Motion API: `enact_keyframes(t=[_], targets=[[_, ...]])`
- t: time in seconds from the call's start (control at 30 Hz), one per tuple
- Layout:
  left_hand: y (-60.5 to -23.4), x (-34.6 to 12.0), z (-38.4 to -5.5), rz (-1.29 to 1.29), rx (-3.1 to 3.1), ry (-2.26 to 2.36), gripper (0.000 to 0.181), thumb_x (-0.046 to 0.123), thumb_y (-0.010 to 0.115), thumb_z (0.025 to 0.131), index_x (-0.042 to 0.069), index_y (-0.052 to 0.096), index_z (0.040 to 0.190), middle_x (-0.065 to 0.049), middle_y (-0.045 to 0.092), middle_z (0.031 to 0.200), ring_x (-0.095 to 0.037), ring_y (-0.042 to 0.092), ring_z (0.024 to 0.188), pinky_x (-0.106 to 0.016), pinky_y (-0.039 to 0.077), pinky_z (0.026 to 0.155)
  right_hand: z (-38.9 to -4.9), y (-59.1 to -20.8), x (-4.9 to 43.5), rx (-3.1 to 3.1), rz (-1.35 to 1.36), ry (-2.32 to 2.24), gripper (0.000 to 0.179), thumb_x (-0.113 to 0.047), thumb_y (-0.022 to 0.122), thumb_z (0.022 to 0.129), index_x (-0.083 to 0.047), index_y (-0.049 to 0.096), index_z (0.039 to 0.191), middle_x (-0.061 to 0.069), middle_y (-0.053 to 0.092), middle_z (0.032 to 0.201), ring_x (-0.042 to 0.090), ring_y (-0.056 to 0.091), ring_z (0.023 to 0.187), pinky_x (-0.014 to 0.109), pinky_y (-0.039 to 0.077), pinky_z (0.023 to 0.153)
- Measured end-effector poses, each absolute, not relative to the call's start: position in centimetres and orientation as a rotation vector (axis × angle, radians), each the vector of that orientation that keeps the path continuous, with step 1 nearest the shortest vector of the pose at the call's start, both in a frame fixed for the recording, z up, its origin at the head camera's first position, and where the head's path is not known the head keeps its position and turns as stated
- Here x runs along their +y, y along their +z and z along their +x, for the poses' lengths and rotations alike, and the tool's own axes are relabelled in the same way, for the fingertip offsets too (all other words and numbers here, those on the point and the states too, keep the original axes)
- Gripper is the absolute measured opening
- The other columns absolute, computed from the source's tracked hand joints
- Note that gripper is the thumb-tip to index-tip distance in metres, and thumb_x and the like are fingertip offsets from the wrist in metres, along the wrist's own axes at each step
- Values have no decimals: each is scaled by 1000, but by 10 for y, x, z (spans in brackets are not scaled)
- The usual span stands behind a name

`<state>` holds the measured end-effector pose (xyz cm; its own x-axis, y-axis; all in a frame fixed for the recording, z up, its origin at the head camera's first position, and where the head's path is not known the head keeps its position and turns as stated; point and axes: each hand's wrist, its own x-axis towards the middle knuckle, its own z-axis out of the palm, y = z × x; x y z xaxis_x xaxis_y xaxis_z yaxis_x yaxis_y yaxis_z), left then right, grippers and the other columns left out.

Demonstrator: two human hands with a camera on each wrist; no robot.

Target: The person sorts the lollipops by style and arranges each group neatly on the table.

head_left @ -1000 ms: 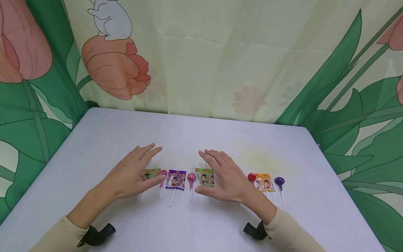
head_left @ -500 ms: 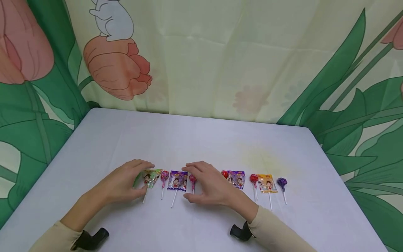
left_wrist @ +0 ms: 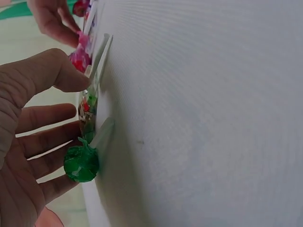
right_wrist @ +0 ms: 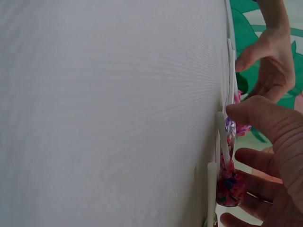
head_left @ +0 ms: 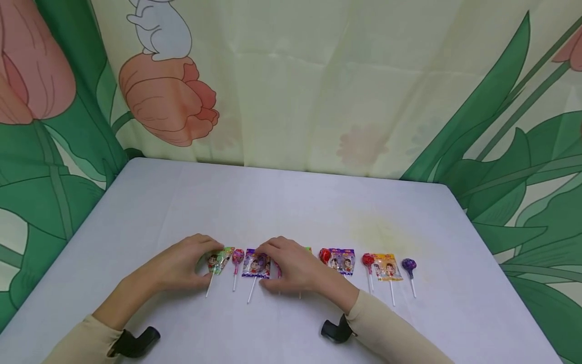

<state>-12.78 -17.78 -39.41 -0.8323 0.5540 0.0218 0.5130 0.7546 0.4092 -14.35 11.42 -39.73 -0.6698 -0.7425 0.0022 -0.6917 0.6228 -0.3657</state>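
Observation:
A row of lollipops lies across the white table. My left hand (head_left: pixel 188 263) curves around the left end, its thumb near the stick of a flat green-packet lollipop (head_left: pixel 220 260) and its fingertips at the packet's top. A round green lollipop (left_wrist: pixel 81 163) lies by its fingers in the left wrist view, hidden from the head view. My right hand (head_left: pixel 293 265) arches over the row, fingertips at the top of a purple-packet lollipop (head_left: pixel 256 264), thumb low near its stick. Under that hand, a round pink lollipop (right_wrist: pixel 231 189) is mostly covered. Neither hand's fingers close tightly.
Between the hands lies another pink lollipop (head_left: pixel 238 256). Rightward are a red one (head_left: pixel 325 255), a purple packet (head_left: pixel 342 261), another red one (head_left: pixel 368 260), an orange packet (head_left: pixel 386 267) and a dark purple one (head_left: pixel 409 265). A printed curtain (head_left: pixel 291 91) hangs behind.
Both hands have come down to the row from above it. My right hand has shifted left, uncovering a red lollipop and a purple packet. The leftmost green packet now tilts more.

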Motion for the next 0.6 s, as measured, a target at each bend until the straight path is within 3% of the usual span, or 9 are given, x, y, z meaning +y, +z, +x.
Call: enact_keyframes(t=[0.6], targets=[[-397,-179,-132,884,2852,658,57,12,86,73,4,69,127,-6,66,121,-25,61,112,-49,54,99,-150,-402,111,2689,-1278,-523,55,-33,77,87,-12,62,135,4,63,133,19,57,124,35,48,108]])
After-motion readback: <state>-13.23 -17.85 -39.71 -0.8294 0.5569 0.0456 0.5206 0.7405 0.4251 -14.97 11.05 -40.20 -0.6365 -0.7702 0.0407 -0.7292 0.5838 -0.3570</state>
